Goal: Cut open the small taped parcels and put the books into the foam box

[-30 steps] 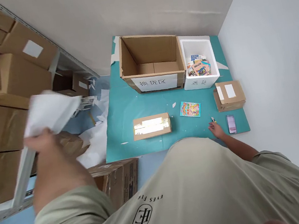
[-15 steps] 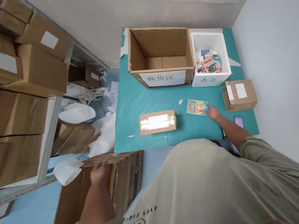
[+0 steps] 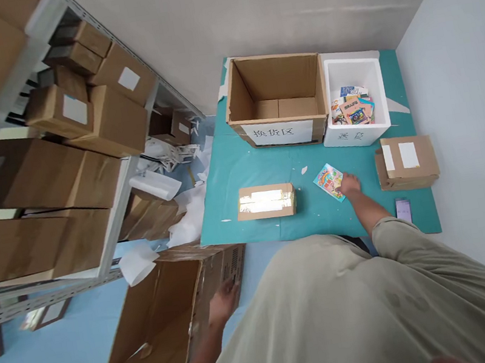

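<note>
My right hand [image 3: 349, 183] grips the right side of a colourful comic-style booklet [image 3: 329, 182], which lies slanted on the green tabletop [image 3: 317, 219]. Left of the booklet, a small taped carton [image 3: 266, 201] rests on the table, its white label glaring. My left hand [image 3: 223, 301] hangs low, holding nothing, fingers loosely apart beside the outer wall of a large open carton [image 3: 205, 310] on the floor. Several booklets [image 3: 353, 110] sit inside a white foam box [image 3: 357, 136] at the table's back right.
An open cardboard box [image 3: 283, 132] with a handwritten label stands beside the foam box. Towards the right edge are a small carton [image 3: 407, 161] and a phone [image 3: 403, 210]. Shelves of boxes [image 3: 117, 118] line the left, with white packing foam [image 3: 190, 214] below.
The booklet has turned clockwise, with my right hand still on it. My left hand has swung back from the floor carton's far rim towards my body. The view has shifted left.
</note>
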Demonstrator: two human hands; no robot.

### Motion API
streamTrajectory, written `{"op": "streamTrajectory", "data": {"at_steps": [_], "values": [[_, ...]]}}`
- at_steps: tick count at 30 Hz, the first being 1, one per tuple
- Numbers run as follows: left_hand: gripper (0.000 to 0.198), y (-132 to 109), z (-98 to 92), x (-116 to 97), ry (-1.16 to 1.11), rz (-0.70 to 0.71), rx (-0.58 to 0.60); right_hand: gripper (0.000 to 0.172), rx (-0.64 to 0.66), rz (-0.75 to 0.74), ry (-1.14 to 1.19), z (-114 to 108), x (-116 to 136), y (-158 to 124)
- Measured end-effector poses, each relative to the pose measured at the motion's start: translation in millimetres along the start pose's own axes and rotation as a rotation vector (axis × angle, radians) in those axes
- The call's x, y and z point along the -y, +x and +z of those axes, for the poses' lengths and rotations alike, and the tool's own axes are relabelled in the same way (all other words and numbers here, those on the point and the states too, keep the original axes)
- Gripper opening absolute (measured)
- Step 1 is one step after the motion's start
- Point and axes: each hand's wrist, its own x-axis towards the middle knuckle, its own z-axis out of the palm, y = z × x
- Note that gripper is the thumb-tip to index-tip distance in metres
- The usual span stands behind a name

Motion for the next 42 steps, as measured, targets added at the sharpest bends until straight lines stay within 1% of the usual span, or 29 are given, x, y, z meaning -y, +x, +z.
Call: {"op": "streamTrajectory", "data": {"at_steps": [2,3,4,6,7,8,9,10,12,14,15,16,17,19,21,22,24,26,27,31,34,36,37,38,40,41,42], "values": [[0.027,24,-5.7,-14,-0.161,-0.058,-0.057,0.039,0.057,0.092,0.133,-6,1,-12],[0.030,35,-8.0,-27,-0.244,-0.038,-0.089,0.032,0.082,0.111,0.183,-8,1,-19],[0.036,45,-9.5,-43,-0.318,0.013,-0.115,0.029,0.097,0.117,0.218,-9,1,-28],[0.048,61,-9.1,-85,-0.448,0.148,-0.154,0.026,0.117,0.118,0.287,-11,3,-46],[0.055,66,-6.8,-111,-0.523,0.217,-0.167,0.026,0.122,0.117,0.346,-14,5,-56],[0.062,68,-3.1,-138,-0.593,0.281,-0.156,0.028,0.125,0.110,0.429,-17,8,-65],[0.070,68,1.7,-166,-0.669,0.344,-0.132,0.033,0.126,0.095,0.566,-22,13,-75],[0.076,65,7.5,-196,-0.735,0.405,-0.081,0.040,0.128,0.067,0.704,-29,20,-84],[0.083,56,20.6,-255,-0.835,0.503,0.076,0.056,0.153,-0.047,0.928,-48,35,-103],[0.084,42,32.8,-311,-0.899,0.563,0.250,0.065,0.187,-0.176,1.032,-74,51,-121],[0.084,36,37.8,-336,-0.932,0.573,0.304,0.066,0.195,-0.232,1.063,-88,58,-129],[0.082,30,41.6,-358,-0.964,0.580,0.322,0.066,0.193,-0.279,1.094,-102,64,-137],[0.078,24,44.2,-377,-0.997,0.600,0.306,0.067,0.186,-0.317,1.127,-117,68,-144],[0.071,15,46.0,-407,-1.061,0.648,0.202,0.070,0.182,-0.369,1.188,-143,72,-157],[0.066,6,45.1,-427,-1.097,0.706,0.096,0.071,0.204,-0.396,1.226,-164,71,-166],[0.065,2,44.4,-434,-1.103,0.731,0.082,0.071,0.221,-0.405,1.236,-172,70,-170],[0.062,-11,44.2,-445,-1.111,0.773,0.143,0.069,0.254,-0.417,1.251,-183,66,-177],[0.065,-26,46.0,-453,-1.136,0.800,0.222,0.068,0.275,-0.428,1.270,-189,63,-182],[0.067,-34,47.5,-457,-1.153,0.816,0.233,0.068,0.283,-0.433,1.280,-192,61,-184],[0.067,-59,52.2,-472,-1.184,0.867,0.162,0.071,0.341,-0.438,1.314,-204,54,-189],[0.067,-69,51.7,-480,-1.158,0.887,0.111,0.073,0.482,-0.416,1.331,-217,49,-190],[0.068,-74,50.9,-483,-1.089,0.916,0.025,0.069,0.615,-0.399,1.346,-226,49,-192],[0.072,-77,51.0,-484,-1.024,0.928,-0.051,0.069,0.673,-0.394,1.358,-229,51,-194],[0.082,-81,51.8,-486,-0.939,0.936,-0.142,0.072,0.717,-0.393,1.373,-231,54,-197],[0.112,-90,55.5,-490,-0.729,0.932,-0.324,0.082,0.761,-0.397,1.391,-233,61,-203],[0.127,-95,58.3,-493,-0.626,0.923,-0.388,0.086,0.767,-0.396,1.390,-232,65,-207],[0.139,-99,61.6,-496,-0.537,0.911,-0.427,0.089,0.768,-0.394,1.381,-231,68,-210]]}}
